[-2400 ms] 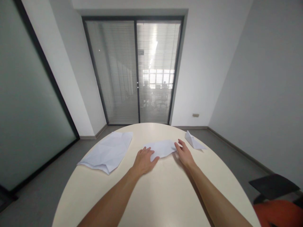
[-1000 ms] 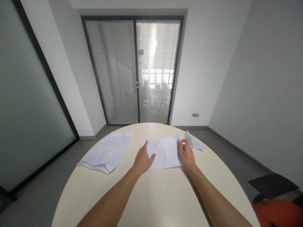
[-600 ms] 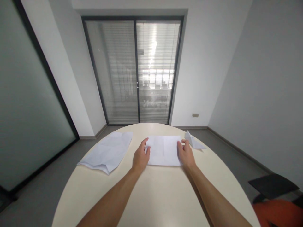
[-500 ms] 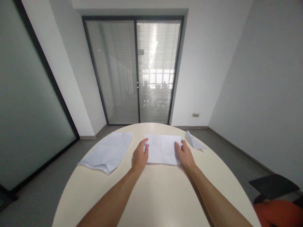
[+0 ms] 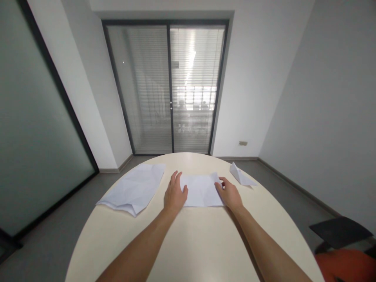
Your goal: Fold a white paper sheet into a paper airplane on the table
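A white sheet of paper [image 5: 201, 192] with faint creases lies in front of me, between my hands. My left hand [image 5: 175, 194] is at its left edge, fingers stretched forward and apart, with the thumb over the paper. At the right edge, my right hand [image 5: 230, 194] pinches the sheet, thumb on top and fingers curled round the side. The sheet's far right corner tilts up slightly. The right fingertips are partly hidden.
Larger creased paper sheets [image 5: 138, 186] lie at the left of the round cream table [image 5: 194, 243]. A small folded paper piece [image 5: 241, 177] stands at its right edge. A black and red chair [image 5: 346, 262] is at the lower right.
The sheet's far edge has come nearer to me and its right side now slants. My left hand has let go of the left edge and spread its fingers. The right hand keeps its grip.
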Demonstrator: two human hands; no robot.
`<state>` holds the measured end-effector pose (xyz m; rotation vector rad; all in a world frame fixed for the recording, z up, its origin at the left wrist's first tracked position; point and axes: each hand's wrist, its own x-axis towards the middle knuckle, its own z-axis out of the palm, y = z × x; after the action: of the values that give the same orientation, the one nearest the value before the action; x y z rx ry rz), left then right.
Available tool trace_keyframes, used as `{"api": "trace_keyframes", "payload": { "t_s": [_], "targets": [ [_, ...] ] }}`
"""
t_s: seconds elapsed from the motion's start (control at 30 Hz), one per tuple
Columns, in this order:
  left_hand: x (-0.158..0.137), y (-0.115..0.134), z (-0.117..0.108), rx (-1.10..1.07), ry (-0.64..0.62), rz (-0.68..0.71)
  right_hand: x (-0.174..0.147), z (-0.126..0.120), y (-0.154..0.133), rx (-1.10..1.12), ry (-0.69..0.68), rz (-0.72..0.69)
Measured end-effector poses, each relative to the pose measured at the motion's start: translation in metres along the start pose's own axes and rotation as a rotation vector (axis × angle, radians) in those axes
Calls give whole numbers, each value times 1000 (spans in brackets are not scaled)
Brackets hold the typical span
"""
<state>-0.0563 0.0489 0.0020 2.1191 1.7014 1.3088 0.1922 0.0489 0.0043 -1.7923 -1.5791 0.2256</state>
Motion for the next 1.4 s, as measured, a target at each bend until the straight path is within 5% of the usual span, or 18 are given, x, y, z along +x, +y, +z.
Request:
{"api": "trace_keyframes", "payload": {
  "t_s": [0.27, 0.4, 0.7, 1.07, 1.2, 1.4],
  "targets": [
    [-12, 4, 5, 4, -430, 410, -1, 2, 2, -160, 53, -90],
    [-15, 9, 1, -13, -459, 466, -6, 1, -9, -219, 56, -259],
    [-13, 26, -7, -44, -519, 505, -28, 18, -26, -147, -333, -623],
    [-18, 14, 2, 65, -576, 440, -17, 17, -9, -398, -286, -239],
    [-18, 16, 1, 124, -560, 432, -15, 13, -13, -398, -227, -298],
    [-15, 24, -7, 152, -540, 438, -23, 12, -20, -273, -447, -381]
  ]
}}
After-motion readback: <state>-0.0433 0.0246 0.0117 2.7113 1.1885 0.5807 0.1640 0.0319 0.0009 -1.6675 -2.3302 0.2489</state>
